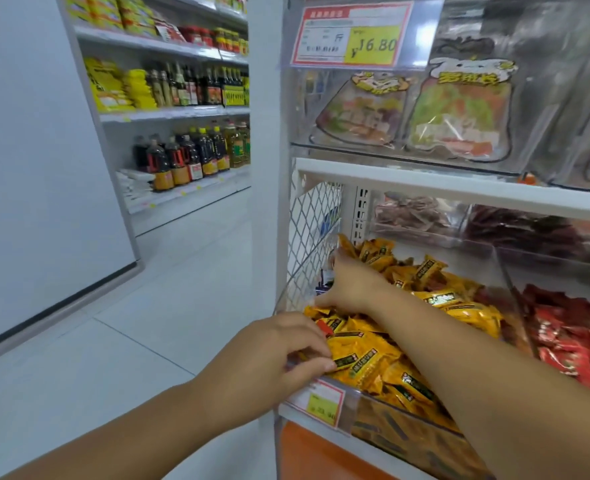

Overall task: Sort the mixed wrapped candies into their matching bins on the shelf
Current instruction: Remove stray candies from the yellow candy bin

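The left grip (pixel 272 355) is curled at the front of the bin (pixel 503 271) full of yellow candies (pixel 366 355). Its fingers touch the top ones, but I cannot tell if it holds one. Just past its fingers a red candy (pixel 324 328) pokes out of the yellow pile. It looks like it is in the wrong bin. The right grip (pixel 350 289) reaches into the far corner by the mesh wall (pixel 316 216). Its fingers are hidden, so I cannot tell if it has anything. The red candies (pixel 570 341) sit in the next bin, to the right of both grips. I think the sorting is not finished.

Both forearms, the left hand (pixel 279 355) and the right hand (pixel 352 289) are bare.
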Tool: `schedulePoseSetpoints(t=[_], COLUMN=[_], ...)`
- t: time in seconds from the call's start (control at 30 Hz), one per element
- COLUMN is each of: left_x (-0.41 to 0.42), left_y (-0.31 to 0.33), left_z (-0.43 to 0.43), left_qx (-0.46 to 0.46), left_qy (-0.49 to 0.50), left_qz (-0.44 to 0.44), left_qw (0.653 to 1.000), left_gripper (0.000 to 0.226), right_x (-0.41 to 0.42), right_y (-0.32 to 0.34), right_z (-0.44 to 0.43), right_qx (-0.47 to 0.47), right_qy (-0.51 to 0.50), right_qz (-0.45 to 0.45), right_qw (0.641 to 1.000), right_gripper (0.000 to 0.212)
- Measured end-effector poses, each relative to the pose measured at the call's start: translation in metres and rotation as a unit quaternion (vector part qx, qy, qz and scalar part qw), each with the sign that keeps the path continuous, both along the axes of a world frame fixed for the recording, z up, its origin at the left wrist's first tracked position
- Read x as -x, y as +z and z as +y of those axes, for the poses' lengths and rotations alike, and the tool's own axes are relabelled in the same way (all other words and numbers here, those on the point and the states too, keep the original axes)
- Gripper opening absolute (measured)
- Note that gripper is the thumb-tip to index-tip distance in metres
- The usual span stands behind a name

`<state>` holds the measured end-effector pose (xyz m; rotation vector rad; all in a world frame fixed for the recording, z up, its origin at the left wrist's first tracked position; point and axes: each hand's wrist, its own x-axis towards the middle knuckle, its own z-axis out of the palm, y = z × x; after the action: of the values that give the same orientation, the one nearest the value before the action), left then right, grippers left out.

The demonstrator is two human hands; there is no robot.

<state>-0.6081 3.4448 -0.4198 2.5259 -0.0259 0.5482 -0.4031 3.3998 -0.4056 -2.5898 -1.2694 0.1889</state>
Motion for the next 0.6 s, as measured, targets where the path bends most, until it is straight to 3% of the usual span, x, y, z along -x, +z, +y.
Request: schedulePoseSetpoints(t=[0.13,0.33,0.5,0.6], left_x=[0.002,0.003,0.003,0.004], left_y=[0.001,0.001,0.002,0.003], left_z=[0.000,-0.001,-0.001,-0.001], left_qx=[0.010,0.030,0.051,0.068], left_qy=[0.000,0.000,0.007,0.013], left_qz=[0.008,-0.005,0.005,0.014], left_qw=[1.000,1.000,0.999,0.998], left_gripper=[0.018,0.014,0.015,0.020], right_x=[-0.002,-0.001,0.004,0.000], right_y=[0.001,-0.003,0.001,0.001], right_z=[0.005,-0.001,-0.005,-0.011], right_qx=[0.073,0.054,0.021,-0.008], right_qy=[-0.026,0.031,0.071,0.087], right_qz=[-0.068,-0.117,-0.084,-0.005], right_qw=[0.995,0.991,0.994,0.996], right_gripper=[0.081,0.045,0.026,0.014])
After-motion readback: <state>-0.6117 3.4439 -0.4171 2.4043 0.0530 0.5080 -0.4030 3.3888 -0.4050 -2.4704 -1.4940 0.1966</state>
